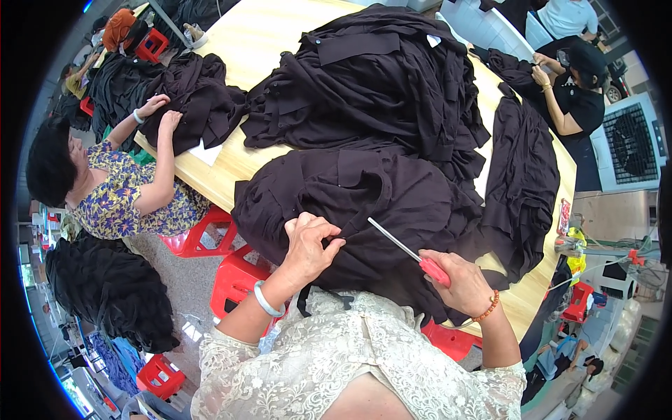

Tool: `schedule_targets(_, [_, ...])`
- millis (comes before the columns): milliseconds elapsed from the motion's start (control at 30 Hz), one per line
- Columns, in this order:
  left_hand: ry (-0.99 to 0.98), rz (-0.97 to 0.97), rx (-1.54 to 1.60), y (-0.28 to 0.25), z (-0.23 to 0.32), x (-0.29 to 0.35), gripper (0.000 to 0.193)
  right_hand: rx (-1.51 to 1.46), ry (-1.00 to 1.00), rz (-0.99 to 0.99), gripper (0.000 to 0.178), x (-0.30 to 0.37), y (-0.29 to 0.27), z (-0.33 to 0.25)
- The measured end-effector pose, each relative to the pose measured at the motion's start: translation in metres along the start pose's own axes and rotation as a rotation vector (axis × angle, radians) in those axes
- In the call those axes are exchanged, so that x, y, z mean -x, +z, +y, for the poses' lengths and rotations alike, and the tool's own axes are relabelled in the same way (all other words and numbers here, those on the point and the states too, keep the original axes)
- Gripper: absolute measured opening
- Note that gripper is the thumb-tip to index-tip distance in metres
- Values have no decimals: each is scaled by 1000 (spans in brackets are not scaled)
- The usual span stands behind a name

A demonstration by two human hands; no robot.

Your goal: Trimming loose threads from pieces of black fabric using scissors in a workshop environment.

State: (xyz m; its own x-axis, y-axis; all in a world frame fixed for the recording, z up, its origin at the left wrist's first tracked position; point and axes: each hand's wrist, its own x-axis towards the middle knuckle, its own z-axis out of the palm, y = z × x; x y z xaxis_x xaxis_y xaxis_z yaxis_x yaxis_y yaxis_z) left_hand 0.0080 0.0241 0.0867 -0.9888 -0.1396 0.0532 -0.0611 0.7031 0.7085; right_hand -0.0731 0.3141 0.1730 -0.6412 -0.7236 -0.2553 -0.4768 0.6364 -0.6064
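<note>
In front of me a heap of black garments [413, 203] lies on the light wooden table, with a folded opening like a collar or cuff facing up. My left hand [310, 245] is at the heap's near side, thumb and forefinger pinching a bit of the black garment. A pale bangle is on that wrist. My right hand [458, 280] is closed around the red handle of a tool with a thin straight metal shaft [393, 239]. The shaft points up and left, over the garments, its tip apart from my left fingers. The exact kind of tool does not show.
A larger black garment pile [378, 77] stands behind, and another [521, 182] lies at the right. A person in a flowered top [129, 185] handles dark cloth at the left; a person in black [577, 91] works far right. Red stools [234, 276] stand below the table.
</note>
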Motion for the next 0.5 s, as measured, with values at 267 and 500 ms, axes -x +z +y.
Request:
schedule_targets(267, [18,92,140,-3,-5,-4,13,82,3,-134,38,5,-7,-14])
schedule_targets(500, [123,156,74,-8,-1,-5,15,136,3,-206,32,2,-15,-26])
